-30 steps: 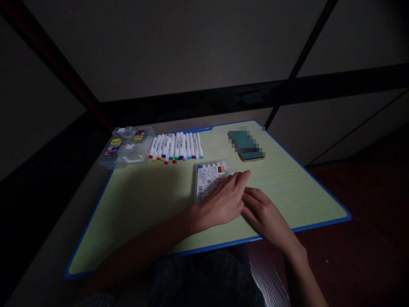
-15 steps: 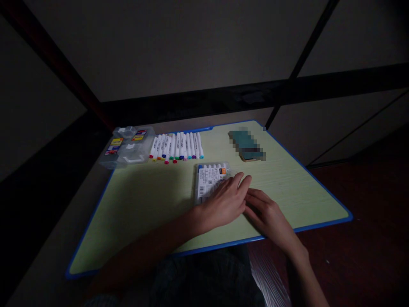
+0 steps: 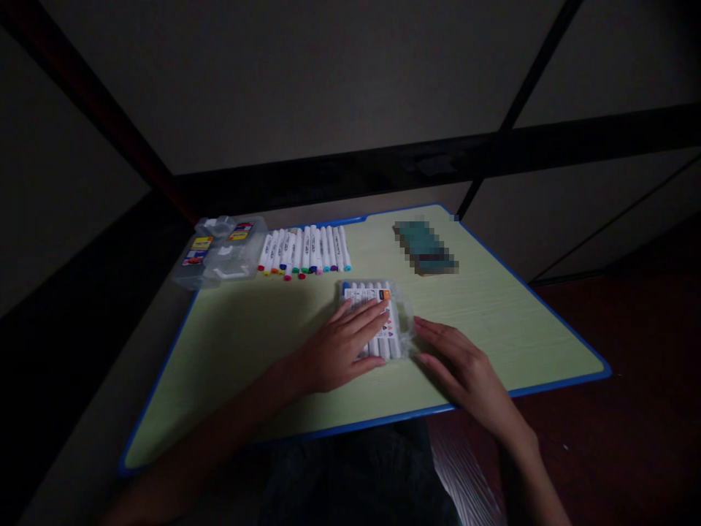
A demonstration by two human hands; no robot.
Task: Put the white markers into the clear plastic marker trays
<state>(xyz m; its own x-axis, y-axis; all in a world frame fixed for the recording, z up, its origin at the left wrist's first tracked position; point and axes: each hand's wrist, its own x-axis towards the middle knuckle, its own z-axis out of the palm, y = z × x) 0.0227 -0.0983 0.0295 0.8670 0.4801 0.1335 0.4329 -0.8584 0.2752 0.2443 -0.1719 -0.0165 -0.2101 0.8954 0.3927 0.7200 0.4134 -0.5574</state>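
A clear plastic case of white markers [image 3: 406,326] lies on the table, a printed label over the markers. Across the label my left hand [image 3: 338,352] lies flat with its fingers stretched out, hiding part of the case. My right hand [image 3: 463,361] is at the case's right side, fingertips touching or very close to its clear edge. The thumb of that hand is apart from the extended fingers, and nothing shows in its grasp.
The light green table [image 3: 257,329] has a blue rim. Loose white markers with coloured ends [image 3: 307,248] lie in a row behind the case. An open clear plastic box [image 3: 233,263] stands at the left edge; a blurred green phone-like object [image 3: 426,247] lies at the back right.
My left hand has moved left from the case's right end onto its label, baring the markers and clear right end. My right hand has stayed almost in place beside the case.
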